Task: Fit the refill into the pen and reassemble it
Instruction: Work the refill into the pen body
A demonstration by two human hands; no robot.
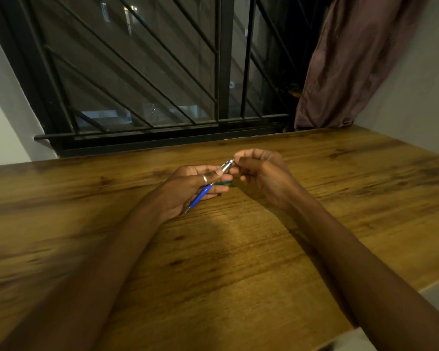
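Above the middle of the wooden table (238,249) we see both hands meeting at one pen (208,186). The left hand (188,191) is closed around the pen: we find its thumb, which bears a silver ring (204,179), pressed on top where the blue barrel meets the silver section, with the other fingers curled beneath. The pen lies tilted, its narrow tip pointing down and toward the person, past the heel of the left hand, and its silver end raised toward the window grille (137,72). The right hand (261,173) is curled narrow, and we see its fingertips (235,160) pinching the pale upper end of the pen. We cannot tell whether a separate refill is between those fingertips. Just beyond the left fingers, we note a small dark green object (225,183) lying on the table, mostly hidden. A brownish curtain (352,59) hangs at the far right corner, touching the table's back edge.
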